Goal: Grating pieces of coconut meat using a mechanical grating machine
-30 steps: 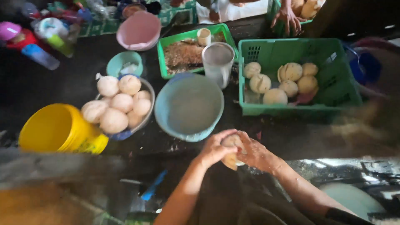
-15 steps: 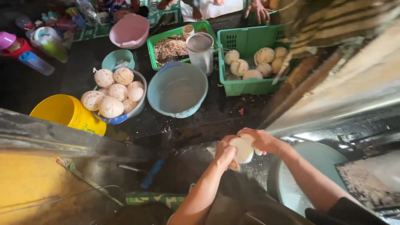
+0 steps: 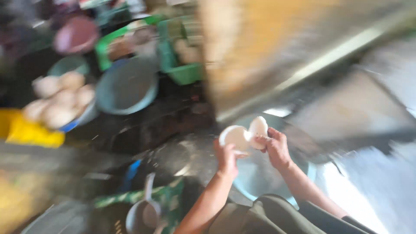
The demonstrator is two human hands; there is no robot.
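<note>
Head view is badly smeared by motion, so read it with care. Your left hand point(image 3: 226, 157) cups one white half point(image 3: 234, 138) from below, fingers curled up around its underside. Your right hand point(image 3: 276, 148) pinches the other half point(image 3: 258, 128) at its lower edge, thumb and fingertips closed on it. The two halves touch or nearly touch at the middle, opened like a hinge, held in the air over a wide pale basin point(image 3: 255, 173) at 6 o'clock of them.

Judging by the look, these are pale, peeled coconut halves: stiff, shell-like, not soft, and probably wet and slick on the white flesh. Each seems light enough for one hand. Grip at the rim and the rounded back, as you do now; the thin edge could chip or slip if you squeeze only there.

On the dark surface at 10 o'clock of your hands sits a blue bowl point(image 3: 125, 86). Further at 9 o'clock a bowl of white balls point(image 3: 60, 102) stands beside a yellow tub point(image 3: 26, 132). A green crate point(image 3: 182, 65) lies at 11 o'clock, its contents too blurred to tell.
</note>
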